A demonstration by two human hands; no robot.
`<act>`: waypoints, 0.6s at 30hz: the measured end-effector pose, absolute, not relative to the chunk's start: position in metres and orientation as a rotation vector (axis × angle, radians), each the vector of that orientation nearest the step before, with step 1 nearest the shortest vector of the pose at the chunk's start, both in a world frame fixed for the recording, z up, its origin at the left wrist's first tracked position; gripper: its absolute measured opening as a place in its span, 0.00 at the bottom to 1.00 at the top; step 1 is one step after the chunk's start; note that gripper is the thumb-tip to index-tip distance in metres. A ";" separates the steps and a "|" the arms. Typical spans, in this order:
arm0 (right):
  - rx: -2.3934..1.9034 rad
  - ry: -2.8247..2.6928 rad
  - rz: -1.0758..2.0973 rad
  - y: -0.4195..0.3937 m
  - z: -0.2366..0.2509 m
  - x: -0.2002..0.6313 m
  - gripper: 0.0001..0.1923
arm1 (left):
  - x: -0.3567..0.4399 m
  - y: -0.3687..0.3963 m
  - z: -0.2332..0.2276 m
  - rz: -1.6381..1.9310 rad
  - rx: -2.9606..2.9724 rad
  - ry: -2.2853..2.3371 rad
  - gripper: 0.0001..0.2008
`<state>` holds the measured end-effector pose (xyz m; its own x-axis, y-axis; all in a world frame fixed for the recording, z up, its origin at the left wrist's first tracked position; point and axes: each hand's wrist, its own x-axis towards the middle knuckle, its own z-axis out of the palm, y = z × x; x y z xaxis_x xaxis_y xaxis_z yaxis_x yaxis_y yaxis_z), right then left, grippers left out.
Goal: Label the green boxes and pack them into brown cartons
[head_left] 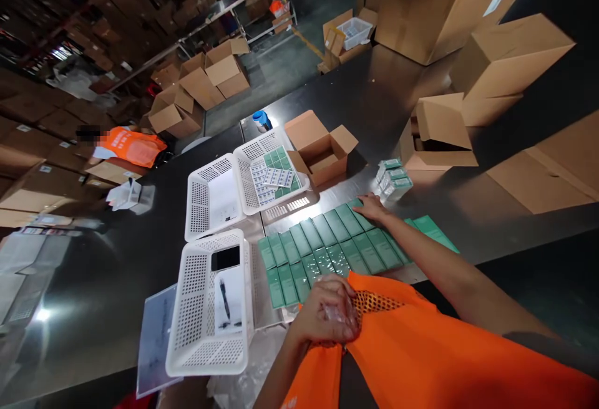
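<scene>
Two bare hands at rows of green boxes on a dark tabletop (93, 272).

From the left: a white perforated basket (208, 309) sits at the near edge with a pen and a dark phone inside (a clear plastic sheet (156, 334) lies under its left side), and two more white baskets (243, 184) stand behind it, one holding sheets of labels. Just right of the near basket lie the green boxes (327, 247), flat and side by side in two rows. The left hand (327, 318) is close to the body, its grip closed around crumpled clear wrapping (334, 312), at the near edge of the rows. The right hand (372, 207) rests flat, fingers open, on the far end of the rows. Beyond it stand a small stack of pale boxes (392, 179) and open cardboard cartons (321, 147).
</scene>
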<state>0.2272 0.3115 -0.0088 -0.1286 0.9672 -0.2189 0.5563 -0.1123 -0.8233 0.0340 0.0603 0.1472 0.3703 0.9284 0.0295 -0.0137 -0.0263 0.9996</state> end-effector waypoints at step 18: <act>-1.992 -1.220 0.696 0.287 0.058 0.294 0.33 | 0.035 0.050 0.133 0.932 0.643 1.174 0.26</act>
<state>0.2936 0.2871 0.0584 0.4149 0.9057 -0.0875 0.5360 -0.3210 -0.7808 0.0355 0.0496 0.1329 0.1045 0.8712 -0.4798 -0.2691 0.4892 0.8296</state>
